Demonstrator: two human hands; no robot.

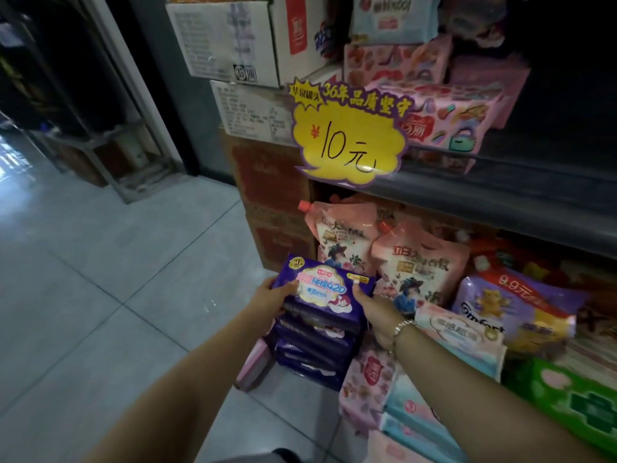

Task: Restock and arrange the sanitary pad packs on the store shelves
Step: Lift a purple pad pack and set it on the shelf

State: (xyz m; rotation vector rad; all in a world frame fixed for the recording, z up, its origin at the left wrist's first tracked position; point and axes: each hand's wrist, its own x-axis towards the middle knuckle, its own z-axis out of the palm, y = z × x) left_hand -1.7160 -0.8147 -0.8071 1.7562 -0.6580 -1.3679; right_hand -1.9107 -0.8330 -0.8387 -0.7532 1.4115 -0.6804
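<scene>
From my head camera, grey floor tiles (100, 262) fill the left of the view. My left hand (267, 297) grips the left end of a purple sanitary pad pack (322, 290), thumb on its printed top face, fingers curled beneath. The pack lies flat, face up, its long axis running left to right between my two hands, the printed "420" reading upright towards me. It sits on top of a stack of matching purple packs (310, 349) standing on the floor in front of the lowest shelf. My right hand (377, 314), a beaded bracelet (404, 327) at the wrist, holds the pack's right end, thumb pressed on the top edge, the fingers hidden behind it. Just beyond stand pink spouted refill pouches (347, 238). Above, a yellow price sign (349, 142) marked "10元" hangs from the shelf edge (500, 192). Farther right lie a pale pink pad pack (464, 339) and a Comfort refill bag (514, 309).
</scene>
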